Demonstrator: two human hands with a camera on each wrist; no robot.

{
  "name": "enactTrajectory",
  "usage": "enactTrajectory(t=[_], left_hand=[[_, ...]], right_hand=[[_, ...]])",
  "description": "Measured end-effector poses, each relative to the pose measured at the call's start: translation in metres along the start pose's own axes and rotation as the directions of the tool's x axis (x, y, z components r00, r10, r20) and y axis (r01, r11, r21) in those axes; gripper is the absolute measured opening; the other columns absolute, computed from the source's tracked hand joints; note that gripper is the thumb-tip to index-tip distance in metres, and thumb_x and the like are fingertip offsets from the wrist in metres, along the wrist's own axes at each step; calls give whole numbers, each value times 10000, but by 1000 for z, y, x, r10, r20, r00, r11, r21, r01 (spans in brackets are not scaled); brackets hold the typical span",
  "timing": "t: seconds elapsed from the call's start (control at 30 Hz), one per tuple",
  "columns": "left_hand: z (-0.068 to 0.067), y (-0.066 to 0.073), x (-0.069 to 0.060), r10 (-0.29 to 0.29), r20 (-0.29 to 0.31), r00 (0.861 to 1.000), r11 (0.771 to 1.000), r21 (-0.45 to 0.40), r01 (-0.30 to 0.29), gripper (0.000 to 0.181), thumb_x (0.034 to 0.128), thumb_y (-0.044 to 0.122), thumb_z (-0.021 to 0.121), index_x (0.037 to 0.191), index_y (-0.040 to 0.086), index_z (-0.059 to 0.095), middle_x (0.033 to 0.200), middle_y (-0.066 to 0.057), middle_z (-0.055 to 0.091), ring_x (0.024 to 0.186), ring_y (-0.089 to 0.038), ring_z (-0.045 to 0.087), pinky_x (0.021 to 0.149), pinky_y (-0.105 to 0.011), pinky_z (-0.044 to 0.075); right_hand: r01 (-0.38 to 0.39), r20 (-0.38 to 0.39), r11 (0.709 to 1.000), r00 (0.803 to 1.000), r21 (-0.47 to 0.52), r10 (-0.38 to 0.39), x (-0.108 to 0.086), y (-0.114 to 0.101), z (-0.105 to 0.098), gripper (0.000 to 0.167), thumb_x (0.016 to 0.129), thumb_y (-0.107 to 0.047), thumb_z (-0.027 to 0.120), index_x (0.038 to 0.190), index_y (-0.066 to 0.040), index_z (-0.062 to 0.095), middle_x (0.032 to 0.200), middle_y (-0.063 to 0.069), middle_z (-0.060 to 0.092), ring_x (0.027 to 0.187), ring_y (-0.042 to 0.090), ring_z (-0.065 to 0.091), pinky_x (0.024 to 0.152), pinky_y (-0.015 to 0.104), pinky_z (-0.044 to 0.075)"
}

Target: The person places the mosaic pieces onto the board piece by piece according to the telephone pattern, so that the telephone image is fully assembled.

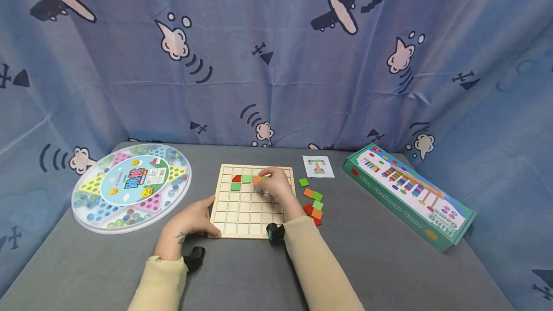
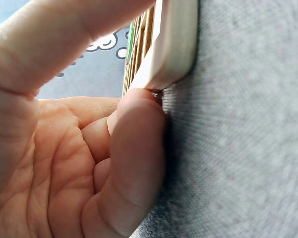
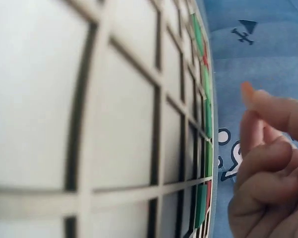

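Note:
A square wooden grid board [image 1: 249, 204] lies on the grey table. My left hand [image 1: 194, 220] holds its near left corner, with the thumb and a finger against the edge; in the left wrist view a fingertip [image 2: 139, 114] touches the corner. Over the board's far part, my right hand [image 1: 278, 187] pinches an orange tile [image 3: 247, 92] between thumb and finger. Near it in the grid sit a red rounded tile [image 1: 236, 178], a light green tile [image 1: 246, 178] and a green tile [image 1: 235, 186]. The right hand partly hides other tiles in that row.
Several loose green, orange and red tiles [image 1: 317, 205] lie right of the board. Behind them is a pattern card [image 1: 318, 166]. A green game box [image 1: 408, 196] stands at the right, and a round Chinese checkers set [image 1: 134, 186] lies at the left. A patterned curtain [image 1: 276, 61] hangs behind.

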State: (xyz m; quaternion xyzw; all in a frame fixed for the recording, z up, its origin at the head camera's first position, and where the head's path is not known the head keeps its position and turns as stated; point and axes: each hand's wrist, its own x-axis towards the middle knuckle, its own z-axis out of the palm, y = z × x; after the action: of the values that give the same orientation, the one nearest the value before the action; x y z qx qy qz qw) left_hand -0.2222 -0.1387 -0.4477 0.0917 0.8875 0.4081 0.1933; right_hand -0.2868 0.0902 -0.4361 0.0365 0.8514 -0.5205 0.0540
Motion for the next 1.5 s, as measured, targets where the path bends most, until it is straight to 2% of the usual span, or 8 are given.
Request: enactTrajectory(t=[0.13,0.4,0.9,1.03,1.17,1.27,1.4,1.5], left_hand=[[-1,1,-1,10,5,1000,1000,8,-10,1095,559,79,843,1445,-53,212,581,-48,545,445,-124,456,460,-276,409],[-1,1,0,-6,1,1000,1000,4,6,1093,557,81,845,1447,-41,222,587,-51,551,453,-126,463,461,-274,410],[2,-4,5,-2,-8,1000,1000,10,2,1100,547,87,856,1450,-16,237,592,-61,551,453,-136,465,460,-286,414],[2,-3,2,2,-8,1000,1000,14,-2,1095,547,86,853,1446,-29,239,590,-62,547,447,-137,461,456,-285,411],[2,-2,1,1,-8,1000,1000,8,-1,1094,546,82,849,1444,-37,237,590,-64,544,446,-138,459,455,-287,411],[2,-2,1,-1,-6,1000,1000,-2,1,1094,545,76,847,1445,-35,235,591,-64,543,444,-137,457,454,-286,412],[2,-1,1,-4,-6,1000,1000,-1,4,1094,544,75,847,1445,-35,236,594,-64,542,445,-138,458,454,-286,414],[1,-1,1,-8,-10,1000,1000,3,8,1096,545,80,850,1446,-32,235,598,-66,543,446,-139,461,458,-286,417]], right_hand=[[-43,-2,995,999,-86,43,1,-1,3,298,707,-37,738,992,-34,652,954,102,592,734,191,489,582,274,399],[-133,-13,975,991,-177,133,5,-1,9,292,706,-31,748,979,-66,650,933,102,609,613,170,474,452,255,369],[-131,-50,948,991,-290,121,1,-6,11,287,698,-65,765,969,-105,677,1016,70,630,808,216,538,635,311,423],[-116,-34,955,993,-272,112,-3,-9,6,317,721,-73,741,1030,-97,675,1077,85,625,820,220,534,692,336,442],[-33,13,976,999,-214,37,-8,-11,-7,329,768,-88,692,1096,-79,661,1101,112,600,822,226,539,697,344,454],[41,35,989,999,-139,-37,-11,-9,-24,337,791,-95,672,1124,-52,648,1007,117,606,812,235,557,657,311,450],[85,2,995,996,-46,-85,-15,-4,-51,348,792,-74,674,1130,0,632,856,101,604,754,212,550,642,292,448],[65,-40,998,997,-23,-66,-18,2,-71,360,798,-85,675,1142,4,619,834,69,583,729,182,520,614,314,442]])
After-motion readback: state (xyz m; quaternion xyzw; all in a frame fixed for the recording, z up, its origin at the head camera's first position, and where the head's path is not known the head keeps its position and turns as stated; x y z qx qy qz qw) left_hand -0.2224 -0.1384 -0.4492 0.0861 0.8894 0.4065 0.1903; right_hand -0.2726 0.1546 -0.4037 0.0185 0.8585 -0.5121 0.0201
